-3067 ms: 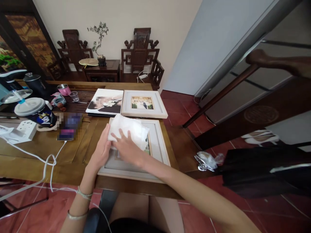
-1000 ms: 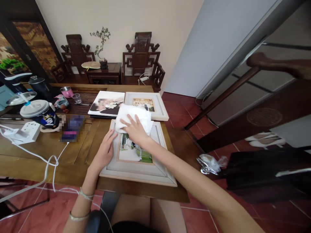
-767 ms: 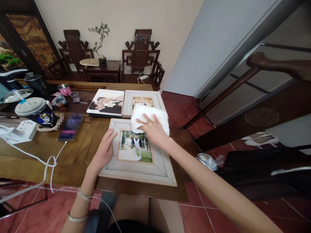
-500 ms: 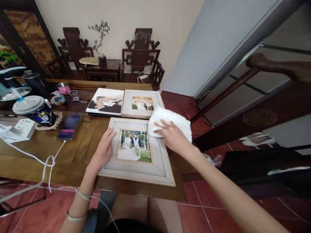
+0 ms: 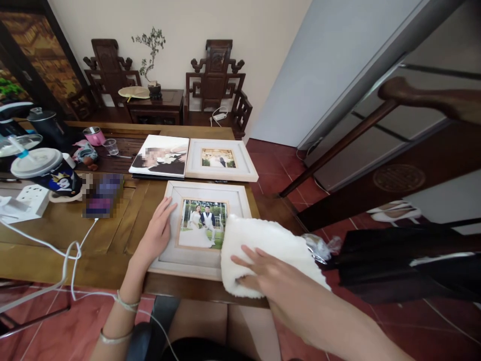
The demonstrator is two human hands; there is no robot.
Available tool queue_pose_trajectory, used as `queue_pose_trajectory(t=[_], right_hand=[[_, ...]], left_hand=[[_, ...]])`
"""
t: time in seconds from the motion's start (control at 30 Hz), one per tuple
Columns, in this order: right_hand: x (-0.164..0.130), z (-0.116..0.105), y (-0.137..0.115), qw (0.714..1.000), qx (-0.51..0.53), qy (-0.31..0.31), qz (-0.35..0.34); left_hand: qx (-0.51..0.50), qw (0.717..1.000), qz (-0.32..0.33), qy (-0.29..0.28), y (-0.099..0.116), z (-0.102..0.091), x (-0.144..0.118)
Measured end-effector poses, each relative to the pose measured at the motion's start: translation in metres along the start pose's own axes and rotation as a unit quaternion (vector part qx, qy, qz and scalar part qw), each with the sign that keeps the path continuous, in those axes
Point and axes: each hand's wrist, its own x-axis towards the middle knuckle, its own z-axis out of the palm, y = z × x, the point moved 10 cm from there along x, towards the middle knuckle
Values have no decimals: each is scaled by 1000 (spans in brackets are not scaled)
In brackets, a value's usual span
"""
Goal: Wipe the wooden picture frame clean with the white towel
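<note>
A whitewashed wooden picture frame (image 5: 201, 264) with a photo of a couple lies face up at the table's front edge. My left hand (image 5: 155, 233) rests along its left border, fingers stretched out and lying on the wood. Over the frame's lower right corner spreads a white fluffy cloth (image 5: 278, 240), which hides that corner and the right border's lower part. My right hand (image 5: 259, 271) presses on this cloth and holds it, some fingers spread and others bent into the pile.
Behind lie a second picture frame (image 5: 244, 160) and a photo album (image 5: 160, 153). Leftward are a phone (image 5: 103, 195) on a white charging cable (image 5: 84, 238), a lidded drink cup (image 5: 47, 170), a power strip (image 5: 33, 200) and a pink mug (image 5: 93, 136). A wooden chair (image 5: 361, 185) stands at right.
My right hand has brought the cloth from the frame's upper right corner down toward me to the lower right corner. The cloth lies more spread out. My left hand stays on the left border.
</note>
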Motion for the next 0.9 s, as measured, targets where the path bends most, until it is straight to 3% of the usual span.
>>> queue_pose_trajectory(t=[0.1, 0.17, 0.3, 0.4, 0.6, 0.73, 0.9], right_hand=[[24, -6, 22, 999, -12, 15, 28], [43, -17, 45, 996, -48, 62, 46], [74, -43, 88, 966, -162, 177, 91], [88, -47, 101, 951, -212, 195, 109], [74, -26, 71, 967, -200, 137, 83], [37, -9, 30, 986, -140, 82, 41], [3, -2, -20, 995, -82, 55, -32]], left_hand=[[-1, 1000, -1, -3, 1, -1, 0], [-2, 1000, -4, -5, 1, -1, 0], [-7, 1000, -5, 1, 1, -3, 0], [-8, 1000, -5, 4, 1, -4, 0], [-3, 1000, -9, 5, 0, -3, 0], [1, 1000, -6, 3, 1, -2, 0], [1, 1000, 0, 1, 3, -2, 0]])
